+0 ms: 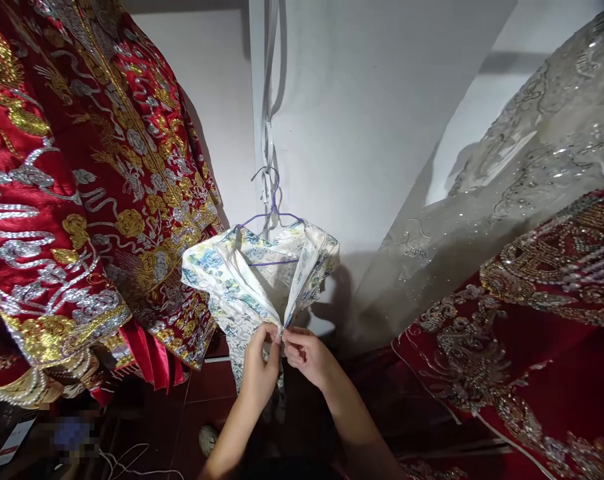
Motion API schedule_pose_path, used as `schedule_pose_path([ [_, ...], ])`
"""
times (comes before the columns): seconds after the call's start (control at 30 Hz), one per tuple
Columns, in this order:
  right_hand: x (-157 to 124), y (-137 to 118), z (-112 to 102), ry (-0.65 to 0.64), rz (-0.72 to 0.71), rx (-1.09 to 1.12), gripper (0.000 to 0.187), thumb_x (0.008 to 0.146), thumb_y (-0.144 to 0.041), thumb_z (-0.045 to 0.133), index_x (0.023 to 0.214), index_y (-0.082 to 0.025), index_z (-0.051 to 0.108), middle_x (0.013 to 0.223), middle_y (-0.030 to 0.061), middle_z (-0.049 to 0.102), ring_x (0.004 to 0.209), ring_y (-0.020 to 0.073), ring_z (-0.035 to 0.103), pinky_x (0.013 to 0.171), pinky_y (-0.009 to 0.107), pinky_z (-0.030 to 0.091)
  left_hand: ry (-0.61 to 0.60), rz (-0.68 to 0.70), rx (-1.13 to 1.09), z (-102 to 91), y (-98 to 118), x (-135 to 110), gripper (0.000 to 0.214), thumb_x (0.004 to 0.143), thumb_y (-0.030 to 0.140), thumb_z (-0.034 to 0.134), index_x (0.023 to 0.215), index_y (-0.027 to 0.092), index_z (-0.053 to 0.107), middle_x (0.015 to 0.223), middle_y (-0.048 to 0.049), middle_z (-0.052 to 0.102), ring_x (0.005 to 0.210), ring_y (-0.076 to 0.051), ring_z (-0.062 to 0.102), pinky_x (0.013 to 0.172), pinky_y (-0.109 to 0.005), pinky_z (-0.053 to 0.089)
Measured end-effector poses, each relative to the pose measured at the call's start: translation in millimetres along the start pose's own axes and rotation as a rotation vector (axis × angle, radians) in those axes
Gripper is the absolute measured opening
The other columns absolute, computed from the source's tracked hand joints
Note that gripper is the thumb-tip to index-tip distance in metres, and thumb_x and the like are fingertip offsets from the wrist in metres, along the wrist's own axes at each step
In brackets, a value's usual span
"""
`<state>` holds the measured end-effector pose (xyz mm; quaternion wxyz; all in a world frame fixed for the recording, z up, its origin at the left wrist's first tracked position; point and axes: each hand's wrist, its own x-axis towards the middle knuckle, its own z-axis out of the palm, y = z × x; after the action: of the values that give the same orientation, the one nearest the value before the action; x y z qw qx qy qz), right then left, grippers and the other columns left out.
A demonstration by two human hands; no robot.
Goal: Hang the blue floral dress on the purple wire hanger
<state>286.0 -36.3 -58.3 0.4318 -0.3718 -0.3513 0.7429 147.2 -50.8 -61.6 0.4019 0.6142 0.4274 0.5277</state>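
Observation:
A white garment with a blue and yellow floral print (247, 293) hangs on a purple wire hanger (275, 215) in front of me. Its neckline spreads wide at the top, and the two front edges meet at a low point. There my left hand (263, 350) pinches the left front edge between thumb and fingers. Right beside it, my right hand (305, 350) pinches the other edge, its fingertips almost touching the left ones. Whatever fastening lies between the fingertips is too small to make out.
Red garments with gold and silver embroidery (132, 167) hang close on the left. To the right are a sparkling pale gown (532, 147) and a dark red beaded one (482, 353). White cables (269, 80) run down the wall. A phone (15, 437) lies at lower left.

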Motion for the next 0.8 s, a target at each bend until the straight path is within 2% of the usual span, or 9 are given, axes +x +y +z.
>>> schedule_pose_path([
  [0.1,8,-11,0,0.018,0.0,0.038,0.03,0.071,-0.043,0.076,0.07,-0.016,0.064,0.043,-0.0097,0.032,0.039,0.0046,0.016,0.041,0.025,0.011,0.017,-0.005,0.062,1.0,-2,-3,0.011,0.096,0.028,0.05,0.089,0.021,0.054,0.082,-0.0011,0.053,0.079,-0.017,0.051,0.075,-0.026,0.041],
  [0.17,19,-34,4,0.052,-0.061,0.028,0.028,0.068,-0.041,0.078,0.068,-0.016,0.064,0.043,-0.0096,0.031,0.039,0.0048,0.018,0.041,0.025,0.011,0.04,-0.013,0.1,2.0,-7,-2,0.013,0.096,0.029,0.048,0.087,0.021,0.052,0.078,0.0001,0.05,0.075,-0.017,0.049,0.072,-0.026,0.04],
  [0.27,38,-90,17,0.111,-0.281,-0.057,0.024,0.069,-0.036,0.079,0.07,-0.015,0.066,0.047,-0.0073,0.038,0.042,0.0054,0.024,0.042,0.025,0.015,0.067,-0.009,0.152,2.0,-18,4,0.016,0.096,0.03,0.048,0.083,0.021,0.051,0.074,0.0012,0.049,0.07,-0.016,0.047,0.069,-0.026,0.038],
  [0.37,50,-141,38,0.215,-0.553,-0.142,0.023,0.072,-0.035,0.077,0.069,-0.015,0.066,0.048,-0.0059,0.04,0.044,0.0066,0.03,0.043,0.025,0.02,0.004,0.006,0.192,-2.4,-29,14,0.017,0.095,0.03,0.048,0.082,0.02,0.053,0.072,0.0014,0.051,0.067,-0.016,0.048,0.067,-0.026,0.037],
  [0.43,51,-158,51,0.23,-0.64,-0.15,0.023,0.076,-0.036,0.075,0.074,-0.015,0.068,0.049,-0.0056,0.041,0.045,0.007,0.032,0.044,0.025,0.021,-0.056,0.011,0.206,-8.7,-33,21,0.017,0.095,0.029,0.047,0.082,0.02,0.054,0.07,0.0018,0.051,0.063,-0.016,0.048,0.064,-0.026,0.037],
  [0.5,49,-159,62,0.213,-0.641,-0.16,0.024,0.078,-0.038,0.073,0.079,-0.015,0.069,0.051,-0.0051,0.043,0.045,0.0071,0.034,0.044,0.024,0.022,-0.097,0.022,0.208,-17.7,-31,31,0.016,0.092,0.028,0.05,0.079,0.02,0.056,0.068,0.0015,0.053,0.062,-0.016,0.051,0.063,-0.026,0.038],
  [0.6,44,-147,71,0.2,-0.609,-0.199,0.025,0.079,-0.041,0.071,0.081,-0.016,0.067,0.052,-0.0045,0.047,0.046,0.008,0.038,0.045,0.024,0.026,-0.107,0.083,0.184,-35.0,-7,58,0.007,0.089,0.025,0.056,0.087,0.02,0.061,0.078,-0.0009,0.062,0.076,-0.018,0.059,0.074,-0.029,0.044],
  [0.73,41,-142,75,0.207,-0.629,-0.286,0.026,0.082,-0.043,0.067,0.076,-0.018,0.065,0.05,-0.0042,0.047,0.046,0.0088,0.038,0.045,0.024,0.027,0.06,0.392,0.133,-56.8,63,109,0.033,0.095,0.026,0.054,0.128,0.022,0.055,0.099,-0.0051,0.068,0.093,-0.019,0.063,0.089,-0.033,0.046],
  [0.8,42,-144,77,0.157,-0.617,-0.303,0.026,0.083,-0.043,0.066,0.075,-0.019,0.063,0.047,-0.0058,0.04,0.044,0.0085,0.034,0.045,0.024,0.025,0.074,0.5,0.234,-61.4,97,132,0.029,0.097,0.028,0.053,0.124,0.021,0.06,0.099,-0.0051,0.068,0.09,-0.018,0.063,0.084,-0.031,0.047],
])
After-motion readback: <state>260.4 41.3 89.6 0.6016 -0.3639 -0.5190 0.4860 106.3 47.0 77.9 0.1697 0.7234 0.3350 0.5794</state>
